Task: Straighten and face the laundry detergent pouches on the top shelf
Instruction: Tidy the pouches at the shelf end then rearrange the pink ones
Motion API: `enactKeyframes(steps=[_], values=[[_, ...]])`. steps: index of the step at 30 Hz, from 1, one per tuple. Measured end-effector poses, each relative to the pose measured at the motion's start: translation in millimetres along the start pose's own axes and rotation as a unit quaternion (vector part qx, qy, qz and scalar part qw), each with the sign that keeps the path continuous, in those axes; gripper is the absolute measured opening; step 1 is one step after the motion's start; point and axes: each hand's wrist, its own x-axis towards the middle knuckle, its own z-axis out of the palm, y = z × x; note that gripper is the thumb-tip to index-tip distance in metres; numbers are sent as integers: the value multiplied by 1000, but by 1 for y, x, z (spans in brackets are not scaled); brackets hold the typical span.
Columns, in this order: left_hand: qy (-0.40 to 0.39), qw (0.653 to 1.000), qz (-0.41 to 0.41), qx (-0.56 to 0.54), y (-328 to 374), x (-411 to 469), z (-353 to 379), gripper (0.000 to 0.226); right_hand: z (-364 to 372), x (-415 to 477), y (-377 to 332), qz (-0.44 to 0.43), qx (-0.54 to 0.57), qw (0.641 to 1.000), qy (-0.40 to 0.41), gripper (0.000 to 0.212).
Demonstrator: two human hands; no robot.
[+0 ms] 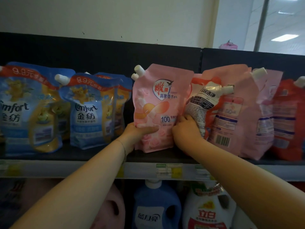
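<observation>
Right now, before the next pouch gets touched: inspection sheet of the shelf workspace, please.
Surface: dark top shelf, with a price-label strip along its front edge.
Job's things: pink pouch upright, front out; white-and-red pouch slumped beside it; pale pink pouch back out, barcode showing; blue Comfort pouches front out at left; red pouch at far right.
Clutter: nothing seen.
Grippers: left hand grips the pink pouch's lower left edge; right hand grips its lower right edge, fingers against the white-and-red pouch.
Cables: nothing seen.
Surroundings: blue bottle and white bottle on the shelf below; pale wall behind.
</observation>
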Motion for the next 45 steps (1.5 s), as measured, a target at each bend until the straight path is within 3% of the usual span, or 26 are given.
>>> enactKeyframes(steps=[3,7,11,13,16,18,19,21,23,26,28,32,36,40,45], values=[[29,999,29,28,-5,14,6,34,11,0,9,-5,-7,1000,4,31],[34,988,78,133,-10,28,10,79,26,2,18,-16,-2,1000,1,30],[74,969,94,216,-11,38,24,99,33,4,25,2,34,999,27,37],[124,955,101,252,-13,42,27,109,36,3,28,7,70,997,44,41],[215,921,132,295,-10,38,20,106,37,-3,32,-28,142,983,110,28],[257,872,203,363,-5,31,11,106,39,-6,33,-41,210,958,190,13],[275,826,253,423,-2,27,6,105,38,-8,32,-41,243,942,226,12],[270,712,378,527,0,24,-2,98,36,-9,32,-47,262,932,245,25],[205,627,452,600,4,21,-5,89,34,-10,32,-77,209,954,201,44],[44,548,462,696,0,19,-11,95,31,-7,27,-76,148,974,154,61],[-28,520,392,759,-5,20,-8,99,27,-4,19,-52,144,978,142,62],[-20,558,264,787,-5,20,17,82,19,-1,1,-53,123,980,146,46],[-47,625,233,744,4,12,31,83,6,-18,-8,-100,178,946,250,23],[-17,701,289,652,9,-1,35,61,5,-40,0,-60,219,927,299,13],[12,748,378,546,1,-16,59,34,3,-69,23,78,287,928,224,19]])
